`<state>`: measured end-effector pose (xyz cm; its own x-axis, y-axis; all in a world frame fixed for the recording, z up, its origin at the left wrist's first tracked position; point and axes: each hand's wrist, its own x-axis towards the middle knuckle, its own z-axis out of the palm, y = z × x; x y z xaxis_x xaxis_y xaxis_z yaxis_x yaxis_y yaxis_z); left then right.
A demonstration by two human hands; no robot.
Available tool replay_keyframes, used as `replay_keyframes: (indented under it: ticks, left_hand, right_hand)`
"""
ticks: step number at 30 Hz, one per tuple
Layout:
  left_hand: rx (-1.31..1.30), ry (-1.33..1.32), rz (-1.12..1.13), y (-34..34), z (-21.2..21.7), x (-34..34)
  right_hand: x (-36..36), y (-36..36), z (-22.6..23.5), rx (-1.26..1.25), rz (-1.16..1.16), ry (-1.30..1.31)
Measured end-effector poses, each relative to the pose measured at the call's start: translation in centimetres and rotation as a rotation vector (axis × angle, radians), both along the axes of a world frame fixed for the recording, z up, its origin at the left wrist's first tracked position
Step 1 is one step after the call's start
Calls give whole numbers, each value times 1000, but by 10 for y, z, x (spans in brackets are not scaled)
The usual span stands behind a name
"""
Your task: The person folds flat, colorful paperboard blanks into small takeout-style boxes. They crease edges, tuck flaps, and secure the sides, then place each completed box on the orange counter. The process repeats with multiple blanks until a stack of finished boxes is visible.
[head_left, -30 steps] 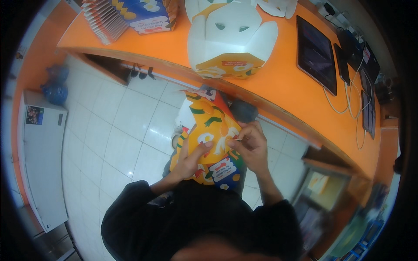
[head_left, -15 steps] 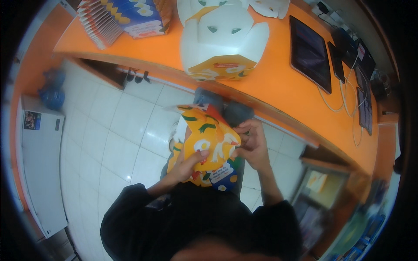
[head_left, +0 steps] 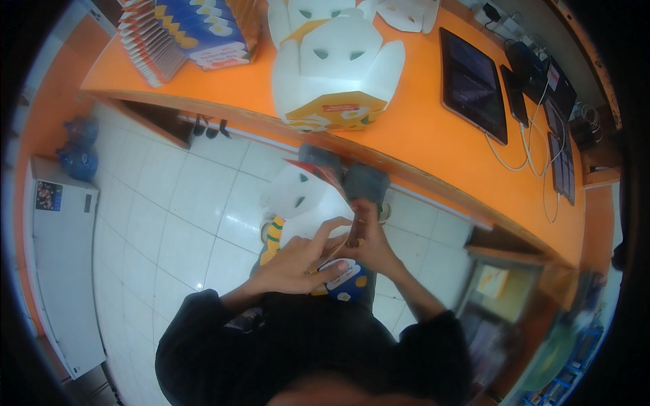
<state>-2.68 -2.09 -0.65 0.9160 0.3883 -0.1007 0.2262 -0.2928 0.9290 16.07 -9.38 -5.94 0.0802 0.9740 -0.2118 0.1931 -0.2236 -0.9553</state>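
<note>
Over my lap is a printed cardboard food box point(head_left: 315, 206), partly folded, with its white inside and two slots facing up. Blue and yellow print shows on a lower panel below my fingers. My left hand point(head_left: 298, 262) grips the near panel, thumb on the printed outside and fingers reaching over the white inside. At the box's right side my right hand point(head_left: 369, 243) is closed on the edge, with its fingertips partly hidden. A second yellow printed piece point(head_left: 272, 242) lies on my lap to the left, partly covered by the box.
On the orange counter point(head_left: 420, 135) stand open white-lined boxes point(head_left: 338, 81), and a stack of flat printed cartons point(head_left: 210, 34) lies left. A tablet point(head_left: 474, 84), phones point(head_left: 560, 162) and cables lie right. A white cabinet point(head_left: 64, 264) and blue water bottles point(head_left: 78, 159) are at left.
The box has turned over: its yellow printed face was up, and now the white inside shows. My left hand has shifted right, toward my right hand.
</note>
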Motion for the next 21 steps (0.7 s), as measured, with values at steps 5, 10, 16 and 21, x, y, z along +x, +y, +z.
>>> replay_keyframes:
  ticks: [5, 10, 16, 21]
  left_hand:
    - [-426, 103, 52, 3, -22, -3]
    - [-602, -28, 67, -1, -42, -8]
    - [-771, -114, 176, 2, -47, -12]
    - [-544, -78, -55, 9, -42, -13]
  right_hand:
    - [17, 7, 7, 310, 10, -171]
    - [30, 16, 21, 254, -22, -107]
    - [26, 19, 24, 257, -5, -19]
    - [31, 17, 30, 295, 38, -86]
